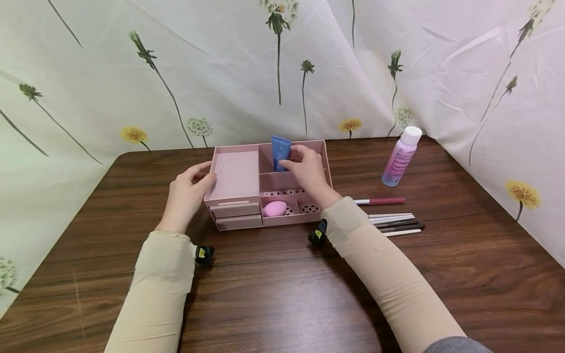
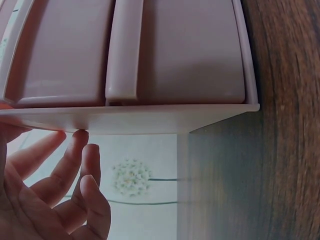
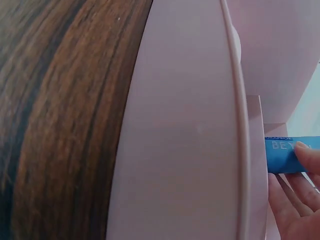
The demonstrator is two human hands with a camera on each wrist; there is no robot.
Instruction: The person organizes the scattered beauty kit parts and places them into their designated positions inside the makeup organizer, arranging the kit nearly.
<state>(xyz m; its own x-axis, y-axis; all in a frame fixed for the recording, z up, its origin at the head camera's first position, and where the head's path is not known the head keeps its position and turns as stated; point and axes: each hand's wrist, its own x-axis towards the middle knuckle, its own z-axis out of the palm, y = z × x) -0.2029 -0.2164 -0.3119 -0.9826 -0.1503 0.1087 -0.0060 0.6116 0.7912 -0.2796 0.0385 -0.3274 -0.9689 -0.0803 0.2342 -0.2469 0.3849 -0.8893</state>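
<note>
A pink desktop organizer (image 1: pixel 236 174) stands on the table, with an open-topped tray section above two drawers at left and open compartments at right. My left hand (image 1: pixel 185 193) is at its left side. The thumb lies over the top rim and fingertips (image 2: pixel 80 135) touch the outer wall, holding it lightly. A blue squeeze tube (image 1: pixel 280 153) is pinched upright by my right hand (image 1: pixel 309 171), thumb in front, over the back right compartment. In the right wrist view the tube (image 3: pixel 282 155) shows white lettering; its lower end is hidden behind a divider.
A pink egg-shaped makeup sponge (image 1: pixel 275 209) sits in a front compartment. To the right stands a pink-and-white spray bottle (image 1: pixel 400 157). A red-and-silver pen-like stick (image 1: pixel 386 201) and several slim brushes or pencils (image 1: pixel 397 225) lie beside my right forearm. A floral cloth (image 1: pixel 238 73) hangs behind the table.
</note>
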